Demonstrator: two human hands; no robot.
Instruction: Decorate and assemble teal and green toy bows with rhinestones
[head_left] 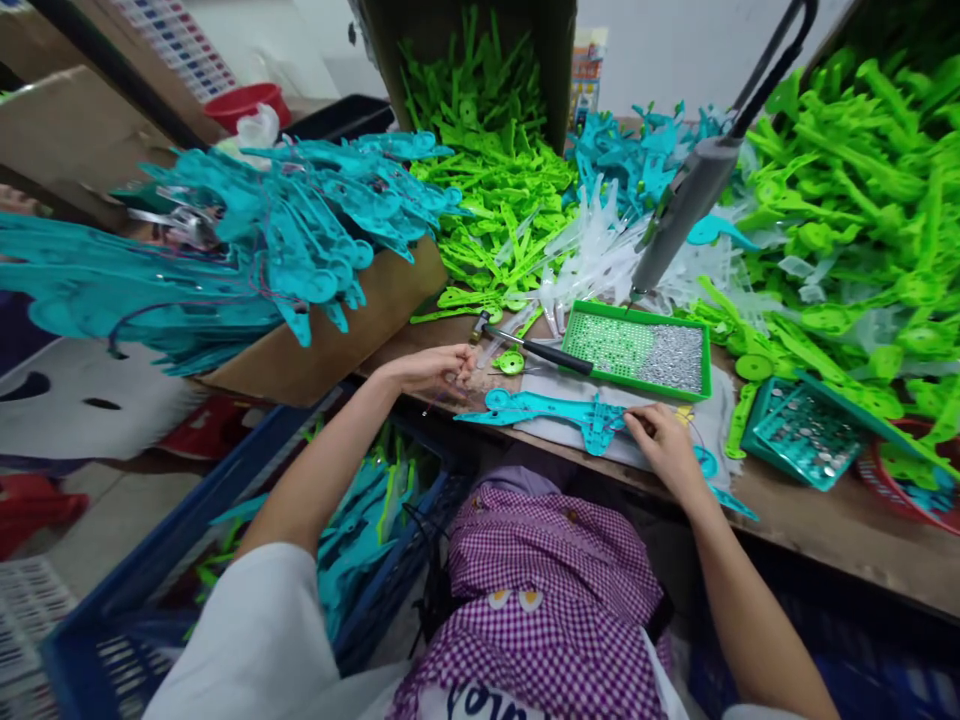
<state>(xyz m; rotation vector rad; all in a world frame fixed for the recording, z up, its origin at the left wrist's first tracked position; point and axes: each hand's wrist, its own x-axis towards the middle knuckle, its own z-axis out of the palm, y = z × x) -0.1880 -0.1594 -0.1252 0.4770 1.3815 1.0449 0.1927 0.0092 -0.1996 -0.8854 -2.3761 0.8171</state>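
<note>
Turquoise plastic part (551,406): long, tapered, over pale cloth (718,412). Left hand (433,368) near tip, fingers curled; right hand (670,450), fingertips at broad end. Either grip clamped: cannot tell.

A pale wall (652,60) stands behind a brown worktable (847,520).
</note>
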